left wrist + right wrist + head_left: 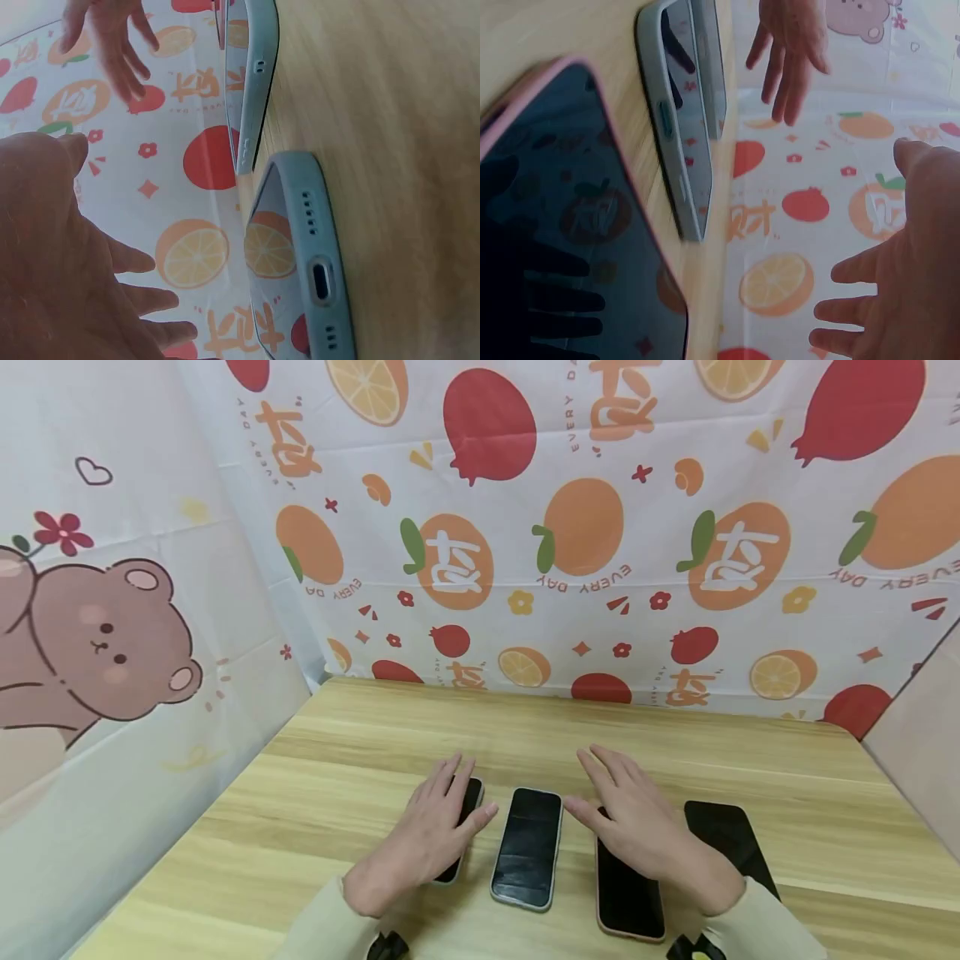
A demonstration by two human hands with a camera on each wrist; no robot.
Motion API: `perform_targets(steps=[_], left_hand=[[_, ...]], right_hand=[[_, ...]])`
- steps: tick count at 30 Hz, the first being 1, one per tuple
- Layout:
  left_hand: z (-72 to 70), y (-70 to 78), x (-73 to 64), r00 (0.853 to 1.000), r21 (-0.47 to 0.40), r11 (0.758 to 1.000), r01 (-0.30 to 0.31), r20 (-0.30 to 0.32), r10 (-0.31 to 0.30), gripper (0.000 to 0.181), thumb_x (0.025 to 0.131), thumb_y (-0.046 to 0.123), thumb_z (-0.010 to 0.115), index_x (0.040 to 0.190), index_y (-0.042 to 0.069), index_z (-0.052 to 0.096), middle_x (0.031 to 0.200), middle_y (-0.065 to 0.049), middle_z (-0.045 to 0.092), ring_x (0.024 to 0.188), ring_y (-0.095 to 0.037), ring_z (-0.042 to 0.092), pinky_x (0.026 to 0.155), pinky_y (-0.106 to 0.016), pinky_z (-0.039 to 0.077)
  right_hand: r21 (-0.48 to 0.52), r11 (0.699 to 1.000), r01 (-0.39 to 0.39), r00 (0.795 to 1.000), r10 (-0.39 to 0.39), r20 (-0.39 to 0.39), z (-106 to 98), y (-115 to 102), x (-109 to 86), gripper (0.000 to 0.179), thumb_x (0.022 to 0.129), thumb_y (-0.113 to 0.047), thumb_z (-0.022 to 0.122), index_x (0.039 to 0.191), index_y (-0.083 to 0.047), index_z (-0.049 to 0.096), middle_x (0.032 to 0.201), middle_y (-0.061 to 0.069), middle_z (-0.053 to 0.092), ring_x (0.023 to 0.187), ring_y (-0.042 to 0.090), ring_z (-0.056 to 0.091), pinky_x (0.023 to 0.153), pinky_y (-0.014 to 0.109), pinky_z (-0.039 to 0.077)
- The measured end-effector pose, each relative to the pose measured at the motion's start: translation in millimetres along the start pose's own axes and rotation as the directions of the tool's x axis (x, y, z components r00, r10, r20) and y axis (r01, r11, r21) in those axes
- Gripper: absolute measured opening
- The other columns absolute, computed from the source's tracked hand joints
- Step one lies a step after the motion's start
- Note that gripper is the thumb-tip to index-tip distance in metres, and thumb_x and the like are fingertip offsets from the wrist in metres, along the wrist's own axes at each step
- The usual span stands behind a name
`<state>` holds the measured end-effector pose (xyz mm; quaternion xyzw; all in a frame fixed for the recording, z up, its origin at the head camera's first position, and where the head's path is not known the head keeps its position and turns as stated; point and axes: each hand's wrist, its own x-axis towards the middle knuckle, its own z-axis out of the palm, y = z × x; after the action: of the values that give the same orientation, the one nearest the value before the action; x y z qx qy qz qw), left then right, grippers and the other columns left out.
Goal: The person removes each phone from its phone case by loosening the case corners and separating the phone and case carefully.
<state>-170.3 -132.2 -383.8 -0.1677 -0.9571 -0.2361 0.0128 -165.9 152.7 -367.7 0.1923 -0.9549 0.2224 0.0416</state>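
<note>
Several phones with dark screens lie face up in a row on the wooden table. My left hand point(435, 831), fingers extended, hovers over the leftmost phone point(472, 797), partly hiding it. The left wrist view shows a gap between that hand and the phone's pale green-grey case point(322, 247). A second phone point(527, 847) in a light case lies between the hands. Above a pink-cased phone point(628, 897) hangs my right hand point(637, 818), its fingers straight and spread. It covers that phone's upper part without touching it. Neither hand holds anything.
Another black phone point(726, 835) lies at the far right, partly behind the right forearm. A fruit-print cloth point(510, 543) hangs behind the table point(360, 735), and a bear-print cloth point(112, 635) hangs on the left.
</note>
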Motion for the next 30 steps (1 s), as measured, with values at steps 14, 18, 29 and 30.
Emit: perform_targets(steps=[14, 18, 29, 30], left_hand=[[-2.6, -3.4, -3.3, 0.995, -0.020, 0.998, 0.064, -0.076, -0.065, 0.071, 0.102, 0.049, 0.048, 0.151, -0.001, 0.034, 0.154, -0.024, 0.036, 0.140, -0.043, 0.037, 0.113, -0.057, 0.035], [-2.5, -3.4, -3.1, 0.993, -0.006, 0.997, 0.081, -0.081, -0.081, 0.068, 0.102, 0.046, 0.049, 0.149, -0.002, 0.036, 0.151, -0.025, 0.040, 0.137, -0.044, 0.040, 0.112, -0.057, 0.037], [-3.9, -2.2, -4.2, 0.986, 0.028, 0.986, 0.166, -0.014, -0.166, 0.068, 0.102, 0.043, 0.051, 0.149, -0.004, 0.035, 0.150, -0.027, 0.040, 0.136, -0.045, 0.041, 0.108, -0.058, 0.041], [-4.1, -1.9, -4.4, 0.986, 0.034, 0.985, 0.168, -0.019, -0.168, 0.068, 0.102, 0.042, 0.051, 0.148, -0.005, 0.036, 0.149, -0.028, 0.041, 0.135, -0.045, 0.042, 0.107, -0.058, 0.042]], right_hand=[[0.201, 0.978, -0.049, 0.994, 0.029, 0.101, 20, -36, 24.5, 0.076, 0.099, -0.065, 0.036, 0.152, -0.011, 0.038, 0.156, 0.010, 0.039, 0.146, 0.032, 0.034, 0.118, 0.057, 0.029], [0.247, 0.966, -0.069, 0.991, 0.038, 0.126, 22, -43, 30.2, 0.072, 0.100, -0.062, 0.038, 0.151, -0.011, 0.040, 0.156, 0.011, 0.039, 0.146, 0.031, 0.033, 0.118, 0.056, 0.030], [0.418, 0.908, 0.003, 0.986, -0.073, 0.152, 35, -62, 45.7, 0.051, 0.101, -0.032, 0.055, 0.141, -0.001, 0.049, 0.139, 0.019, 0.056, 0.117, 0.029, 0.061, 0.096, 0.047, 0.054], [0.447, 0.894, -0.003, 0.983, -0.080, 0.166, 36, -64, 46.3, 0.050, 0.102, -0.031, 0.054, 0.141, 0.000, 0.049, 0.139, 0.020, 0.055, 0.116, 0.028, 0.062, 0.094, 0.046, 0.054]])
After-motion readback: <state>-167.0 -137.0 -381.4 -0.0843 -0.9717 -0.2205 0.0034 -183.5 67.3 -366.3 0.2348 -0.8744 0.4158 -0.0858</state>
